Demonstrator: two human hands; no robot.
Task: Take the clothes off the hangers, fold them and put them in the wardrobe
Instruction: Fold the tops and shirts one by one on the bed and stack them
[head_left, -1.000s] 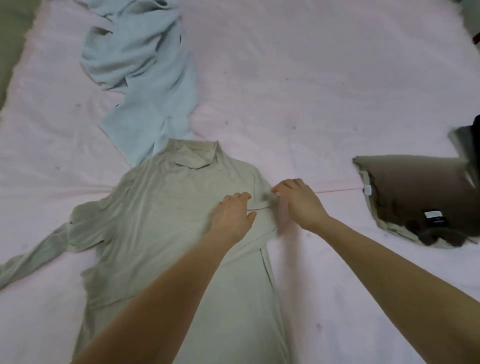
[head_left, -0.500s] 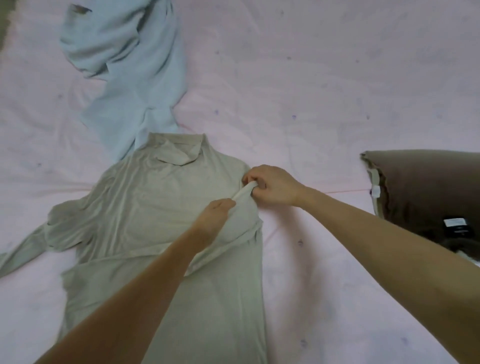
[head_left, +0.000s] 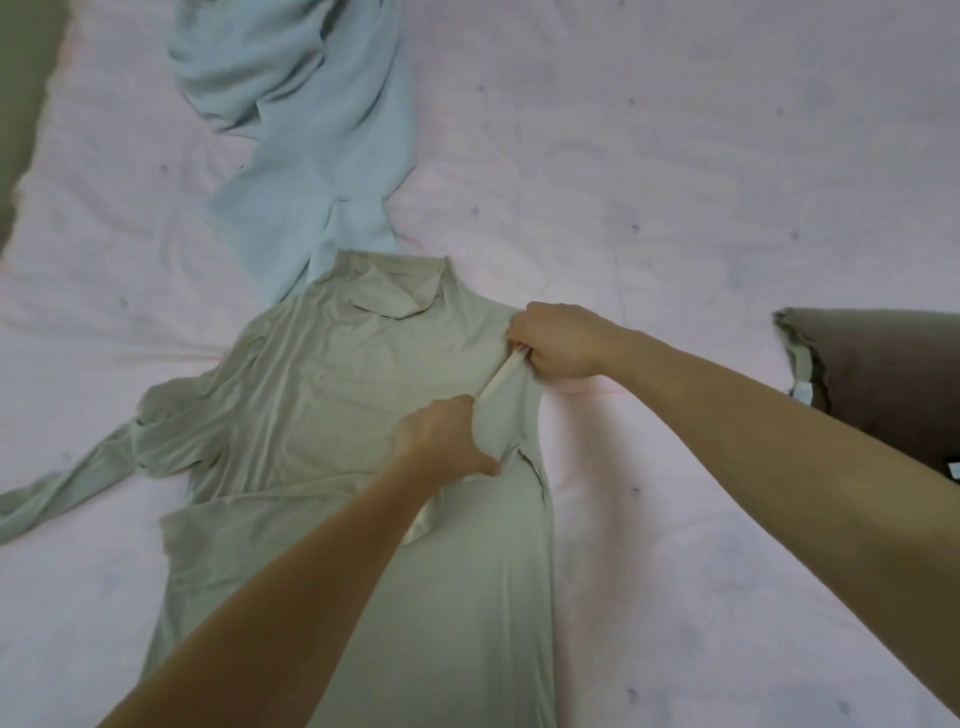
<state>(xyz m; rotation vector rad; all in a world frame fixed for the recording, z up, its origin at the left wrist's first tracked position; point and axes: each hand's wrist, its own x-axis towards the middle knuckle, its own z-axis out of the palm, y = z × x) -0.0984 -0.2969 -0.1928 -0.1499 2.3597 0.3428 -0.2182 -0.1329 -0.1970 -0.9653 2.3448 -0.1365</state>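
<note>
While both hands, left hand (head_left: 441, 441) and right hand (head_left: 558, 340), pinch the beige turtleneck's (head_left: 322, 395) folded sleeve (head_left: 506, 410), a blue garment (head_left: 306, 156) lies far, a brown cushion (head_left: 883, 374) right, on the bed (head_left: 675, 182).

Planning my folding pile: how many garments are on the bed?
3: beige turtleneck spread in the middle, light blue garment crumpled beyond its collar, folded brown garment at right edge. More may lie out of view.

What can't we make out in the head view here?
- Beige top: hem cut off by the bottom edge; its right sleeve is folded in, partly hidden under the left hand and right hand.
- Fingertips of both hands: curled into the cloth, so the exact grip is hidden.
- Brown folded garment: cut off by the right edge; its label is too small to read.
- Light blue garment: top cut off by the upper edge; its type is unclear.
- Hangers, wardrobe: not in view.
</note>
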